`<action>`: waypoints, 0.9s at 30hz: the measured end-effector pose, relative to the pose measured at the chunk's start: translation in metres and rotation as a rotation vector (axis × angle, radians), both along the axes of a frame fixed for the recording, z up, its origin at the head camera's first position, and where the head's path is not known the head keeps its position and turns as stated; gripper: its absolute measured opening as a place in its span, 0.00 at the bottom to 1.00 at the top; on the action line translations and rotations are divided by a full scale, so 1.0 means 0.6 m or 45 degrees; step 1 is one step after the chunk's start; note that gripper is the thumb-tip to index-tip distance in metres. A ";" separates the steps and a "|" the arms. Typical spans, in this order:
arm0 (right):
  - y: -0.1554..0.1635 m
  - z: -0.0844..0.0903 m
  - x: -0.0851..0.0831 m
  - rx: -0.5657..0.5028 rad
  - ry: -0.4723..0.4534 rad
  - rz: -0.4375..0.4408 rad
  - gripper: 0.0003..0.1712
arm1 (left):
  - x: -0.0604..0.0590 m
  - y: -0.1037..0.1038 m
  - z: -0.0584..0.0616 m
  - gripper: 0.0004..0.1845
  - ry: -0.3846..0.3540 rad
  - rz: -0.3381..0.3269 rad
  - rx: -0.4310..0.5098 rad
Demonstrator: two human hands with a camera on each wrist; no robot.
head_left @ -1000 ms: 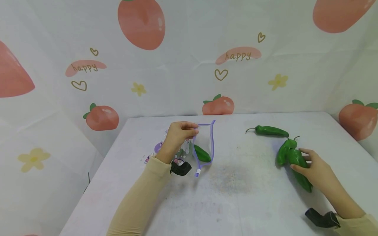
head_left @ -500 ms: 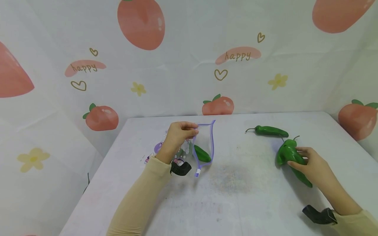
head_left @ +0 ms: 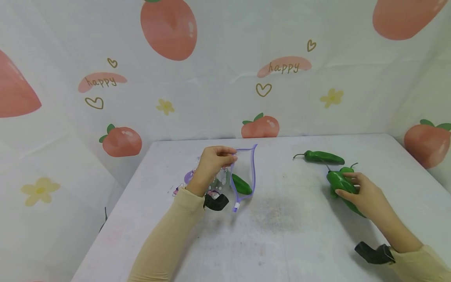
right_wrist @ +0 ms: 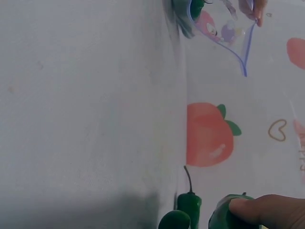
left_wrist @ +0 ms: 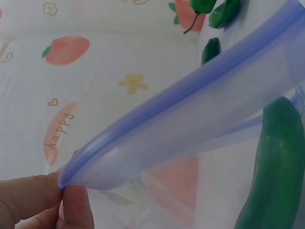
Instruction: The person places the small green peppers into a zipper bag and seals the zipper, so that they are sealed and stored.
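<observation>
My left hand (head_left: 230, 158) pinches the purple zipper rim of a clear printed bag (head_left: 251, 172) and holds its mouth open on the white table (head_left: 282, 227). One green pepper (head_left: 241, 184) lies inside the bag. In the left wrist view my fingers (left_wrist: 71, 205) pinch the rim (left_wrist: 190, 105), with the pepper (left_wrist: 276, 167) behind the plastic. At the right, my right hand (head_left: 352, 188) grips another green pepper (head_left: 336, 180), its stem pointing left. A fingertip (right_wrist: 267, 210) presses on that pepper (right_wrist: 224, 217) in the right wrist view.
A long green pepper (head_left: 322, 156) lies behind the right hand, and another pepper (head_left: 347, 170) sits just beyond the held one. A strawberry-print cloth (head_left: 225, 78) hangs behind the table. Black wrist straps (head_left: 373, 253) are on both arms.
My right hand has closed round the nearer pepper and drawn it a little left and up, away from its neighbour. The left hand and bag have stayed put.
</observation>
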State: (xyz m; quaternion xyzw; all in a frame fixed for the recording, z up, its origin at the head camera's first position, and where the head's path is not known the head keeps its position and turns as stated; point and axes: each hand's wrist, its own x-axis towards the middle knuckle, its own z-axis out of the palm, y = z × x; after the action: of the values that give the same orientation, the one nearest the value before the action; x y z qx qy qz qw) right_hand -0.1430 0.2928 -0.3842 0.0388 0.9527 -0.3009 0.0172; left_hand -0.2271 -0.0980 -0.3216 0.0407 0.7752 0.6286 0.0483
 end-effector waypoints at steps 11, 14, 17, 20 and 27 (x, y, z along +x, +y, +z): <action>-0.012 0.008 -0.007 -0.004 0.033 0.032 0.41 | -0.003 -0.001 -0.004 0.11 0.021 0.002 0.000; -0.018 0.010 -0.010 0.000 0.042 0.043 0.41 | -0.002 -0.002 -0.004 0.11 0.021 -0.003 -0.001; -0.025 0.013 -0.014 -0.003 0.044 0.054 0.41 | -0.001 -0.002 -0.004 0.11 0.016 -0.003 -0.002; -0.033 0.015 -0.017 -0.003 0.054 0.069 0.41 | -0.001 -0.002 -0.004 0.11 0.013 -0.001 -0.004; -0.050 0.019 -0.024 -0.012 0.095 0.101 0.39 | -0.002 -0.002 -0.005 0.11 0.010 0.006 0.000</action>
State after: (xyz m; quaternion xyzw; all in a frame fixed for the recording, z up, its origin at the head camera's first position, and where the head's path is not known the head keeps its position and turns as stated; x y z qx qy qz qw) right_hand -0.1572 0.2630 -0.3728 -0.0106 0.9521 -0.3056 -0.0063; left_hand -0.2285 -0.0991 -0.3243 0.0413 0.7754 0.6286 0.0436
